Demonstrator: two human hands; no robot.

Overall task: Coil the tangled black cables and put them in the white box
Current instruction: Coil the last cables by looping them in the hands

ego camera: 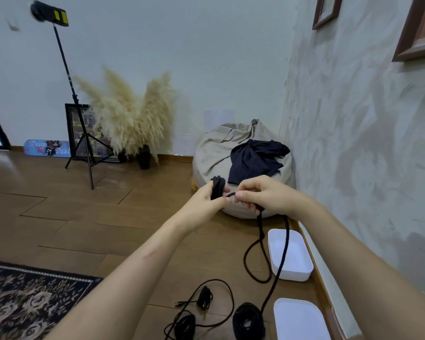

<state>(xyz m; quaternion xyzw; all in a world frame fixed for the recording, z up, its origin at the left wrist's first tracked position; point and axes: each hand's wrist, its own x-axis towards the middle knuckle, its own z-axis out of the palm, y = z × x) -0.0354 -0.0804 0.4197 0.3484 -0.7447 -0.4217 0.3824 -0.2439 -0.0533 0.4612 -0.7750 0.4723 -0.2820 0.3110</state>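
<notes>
Winding a black cable (pixel 287 241) into a coil (pixel 218 187) above the floor (pixel 88 217).
Left hand (pixel 205 201) gripped the coil; right hand (pixel 268 196) pinched the cable just beside it. Slack hung down across the white box (pixel 292 274) to the floor, near other cables (pixel 185 325).

Wooden floor (pixel 108 217) carries white box (pixel 292 274), black cables (pixel 248 320), rug (pixel 22 303), beanbag (pixel 214 153), tripod (pixel 84 134).

Item: long blue-and-pink board with rounded ends (pixel 47 148), leaning at the wall's foot. Pale gothic lettering, "Reign of Dead", final letter partly hidden. Black-framed dark poster (pixel 73 133) beside it: yellow print, illegible.
</notes>
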